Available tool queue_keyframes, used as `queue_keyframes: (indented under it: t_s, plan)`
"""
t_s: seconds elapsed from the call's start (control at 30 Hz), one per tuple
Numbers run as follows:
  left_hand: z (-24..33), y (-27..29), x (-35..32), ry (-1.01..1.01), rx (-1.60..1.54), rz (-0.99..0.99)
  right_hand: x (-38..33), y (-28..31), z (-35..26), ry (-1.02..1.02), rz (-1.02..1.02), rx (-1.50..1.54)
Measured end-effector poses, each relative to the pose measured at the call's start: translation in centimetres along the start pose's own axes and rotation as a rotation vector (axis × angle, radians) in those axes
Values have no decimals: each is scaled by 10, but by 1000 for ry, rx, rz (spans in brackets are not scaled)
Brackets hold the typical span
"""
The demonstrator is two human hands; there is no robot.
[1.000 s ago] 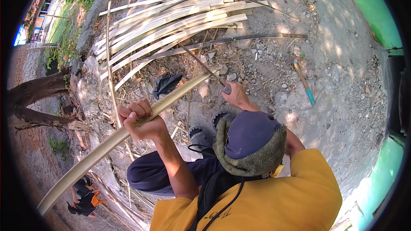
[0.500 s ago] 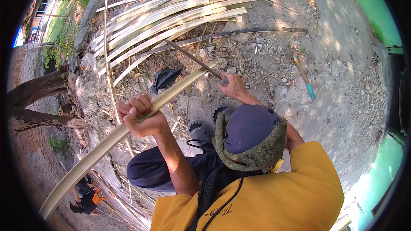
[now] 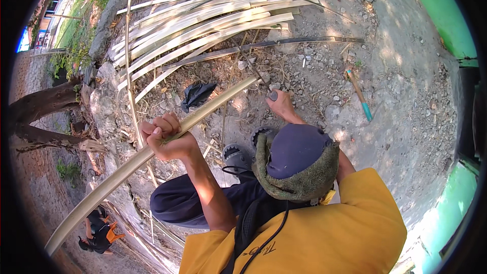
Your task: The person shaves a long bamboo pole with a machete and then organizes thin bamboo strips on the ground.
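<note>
A long, pale split bamboo strip (image 3: 218, 100) slants from the lower left up to the middle. My left hand (image 3: 168, 137) is closed around it partway along, palm side turned up. In my right hand (image 3: 282, 106) is the dark handle of a long-bladed knife (image 3: 259, 75), fingers wrapped round it. The narrow dark blade crosses the strip's far end and points up and to the left; whether its edge bites into the bamboo I cannot tell.
Many split bamboo strips (image 3: 203, 35) lie piled beyond my hands, with a dark strip (image 3: 284, 42) nearer. A black plastic bag (image 3: 197, 95) lies beside the held strip. To the right is a wooden-handled tool (image 3: 360, 96); at lower left, another person (image 3: 96, 231) near an orange chair.
The knife has swung from a leftward slant to a steeper angle at the strip's end. My right hand has shifted slightly right and up; my left hand stays on the strip.
</note>
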State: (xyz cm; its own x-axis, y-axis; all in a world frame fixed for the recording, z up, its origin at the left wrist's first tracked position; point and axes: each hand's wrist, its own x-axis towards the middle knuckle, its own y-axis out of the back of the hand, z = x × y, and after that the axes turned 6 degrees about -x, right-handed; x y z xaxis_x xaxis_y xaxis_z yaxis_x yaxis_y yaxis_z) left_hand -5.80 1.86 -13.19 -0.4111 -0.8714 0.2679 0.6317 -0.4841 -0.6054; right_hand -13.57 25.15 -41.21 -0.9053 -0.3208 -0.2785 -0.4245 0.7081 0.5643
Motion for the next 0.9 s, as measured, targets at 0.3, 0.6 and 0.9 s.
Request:
queue_keyframes:
  t_s: [0.3,0.6,0.9]
  plan:
    - [2,-2,1,-37,73,69,-11,-8,-23,14,25,40]
    - [19,8,-2,123,-20,-310,-31,14,-33,209,-77,117]
    - [14,24,-2,121,-163,-310,-25,20,-41,202,-151,55]
